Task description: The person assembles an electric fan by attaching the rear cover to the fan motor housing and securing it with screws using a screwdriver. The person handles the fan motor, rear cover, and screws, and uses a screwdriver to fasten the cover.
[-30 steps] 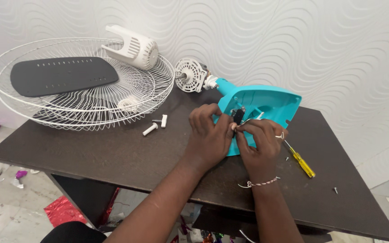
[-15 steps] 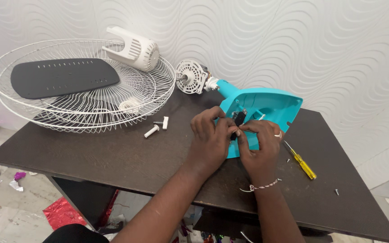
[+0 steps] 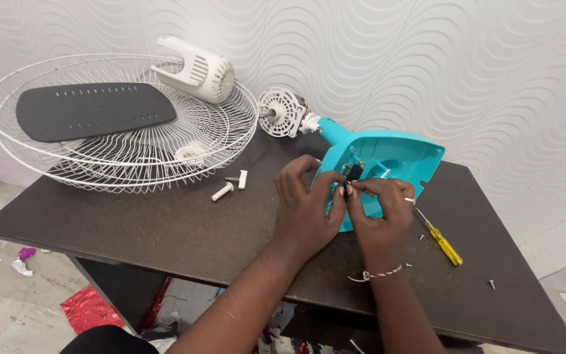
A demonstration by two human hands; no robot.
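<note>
A turquoise fan base (image 3: 397,157) lies upturned on the dark table (image 3: 165,223), its neck leading to a white motor (image 3: 282,111). My left hand (image 3: 306,206) and my right hand (image 3: 378,210) meet at the base's open underside. Their fingertips pinch a small black component (image 3: 350,174) with thin wires inside the base. My left hand also rests against the near edge of the base. A ring is on my right hand and a string bracelet on that wrist.
Two white wire fan guards (image 3: 122,124) lie at the left, holding a dark grey plate (image 3: 93,110) and a white motor cover (image 3: 198,69). White plastic pegs (image 3: 229,185) lie nearby. A yellow-handled screwdriver (image 3: 441,241) and loose screws (image 3: 491,284) lie right.
Both hands stay at the base's underside. The fingers have shifted slightly up and right on the black component, and the base has turned a little.
</note>
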